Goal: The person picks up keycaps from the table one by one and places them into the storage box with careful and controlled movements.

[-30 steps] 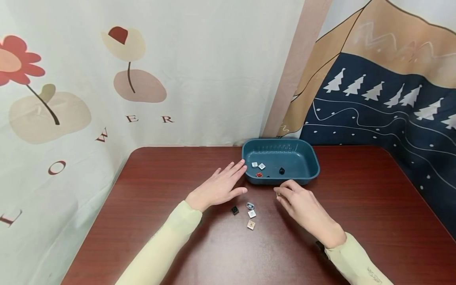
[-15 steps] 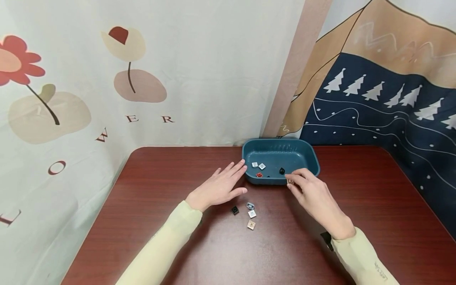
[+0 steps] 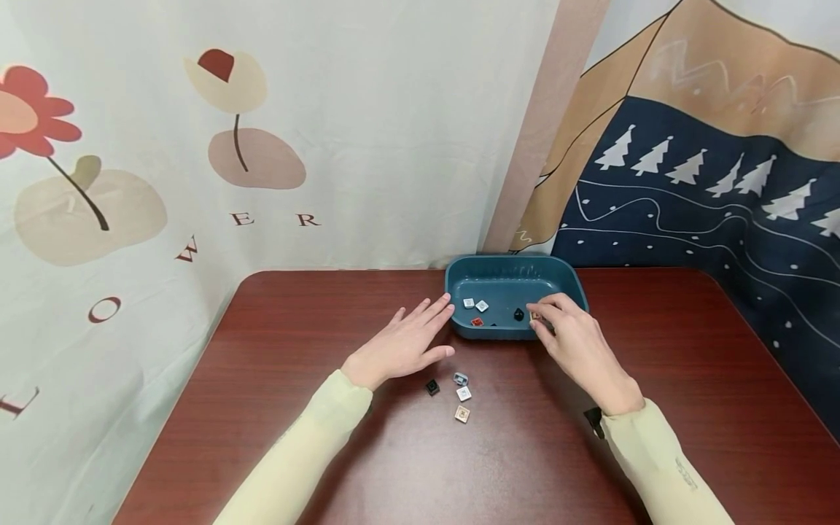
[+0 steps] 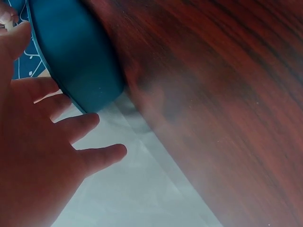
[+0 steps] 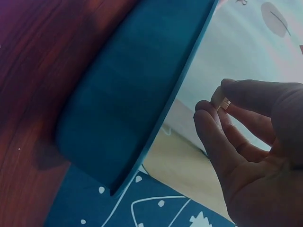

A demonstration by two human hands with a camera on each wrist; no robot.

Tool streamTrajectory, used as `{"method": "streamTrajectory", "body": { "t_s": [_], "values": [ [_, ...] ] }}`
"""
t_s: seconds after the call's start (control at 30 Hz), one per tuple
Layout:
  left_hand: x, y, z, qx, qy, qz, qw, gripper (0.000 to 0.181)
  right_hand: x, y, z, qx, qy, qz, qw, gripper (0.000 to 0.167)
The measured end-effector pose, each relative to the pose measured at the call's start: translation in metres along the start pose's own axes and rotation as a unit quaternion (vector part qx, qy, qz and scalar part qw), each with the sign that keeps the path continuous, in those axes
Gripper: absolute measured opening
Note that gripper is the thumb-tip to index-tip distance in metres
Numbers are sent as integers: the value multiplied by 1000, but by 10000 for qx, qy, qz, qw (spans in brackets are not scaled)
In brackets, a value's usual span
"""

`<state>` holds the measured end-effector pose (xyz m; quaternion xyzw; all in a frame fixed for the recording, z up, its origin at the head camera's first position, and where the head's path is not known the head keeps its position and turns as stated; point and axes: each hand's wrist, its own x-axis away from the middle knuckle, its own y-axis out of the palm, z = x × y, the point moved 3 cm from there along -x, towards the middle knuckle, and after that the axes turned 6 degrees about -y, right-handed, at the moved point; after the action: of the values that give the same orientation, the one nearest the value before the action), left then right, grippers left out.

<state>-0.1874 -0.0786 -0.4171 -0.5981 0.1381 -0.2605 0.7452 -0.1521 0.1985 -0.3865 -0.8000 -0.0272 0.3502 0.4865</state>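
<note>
Basically, right hand [image 3: 577, 350] is pinching a small tan piece [image 3: 534, 316] between thumb and fingertips. Piece is up off the tray floor, over the near right part of the blue-green tray [image 3: 518, 262]; right wrist view shows it at the fingertips, mostly covered.

Left hand [image 3: 397, 350] is spread, palm down, fingertips at the tray's left rim (actual contact: can't tell).

In the tray: two white pieces [image 3: 482, 306] near the left end, a red piece [image 3: 477, 321] just in front of them, a black piece [image 3: 519, 314] just left of the pinched one. Some dark sliver [image 3: 494, 325] shows at the near wall, too hidden to identify.

On the table [image 3: 295, 313], between the hands and nearer the wearer than the tray: black square piece [image 3: 432, 387] on the left, then grey-blue piece [image 3: 461, 379], white square piece [image 3: 464, 394] and beige square piece [image 3: 462, 414] in a rough line.

Behind: pale curtain [image 3: 394, 109] with flower prints, navy tree-print cloth [image 3: 722, 219] on the right.
</note>
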Motion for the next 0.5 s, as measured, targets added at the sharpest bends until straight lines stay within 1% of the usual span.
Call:
{"method": "streamTrajectory", "body": {
  "t_s": [0.3,0.5],
  "values": [
    [1,0,2,-111,-9,79,9999,77,-9,3,13,39,267,-217,9994,24],
    [0,1,1,-146,8,122,9998,77,-13,6,22,-89,460,-403,9981,25]
  ]
}}
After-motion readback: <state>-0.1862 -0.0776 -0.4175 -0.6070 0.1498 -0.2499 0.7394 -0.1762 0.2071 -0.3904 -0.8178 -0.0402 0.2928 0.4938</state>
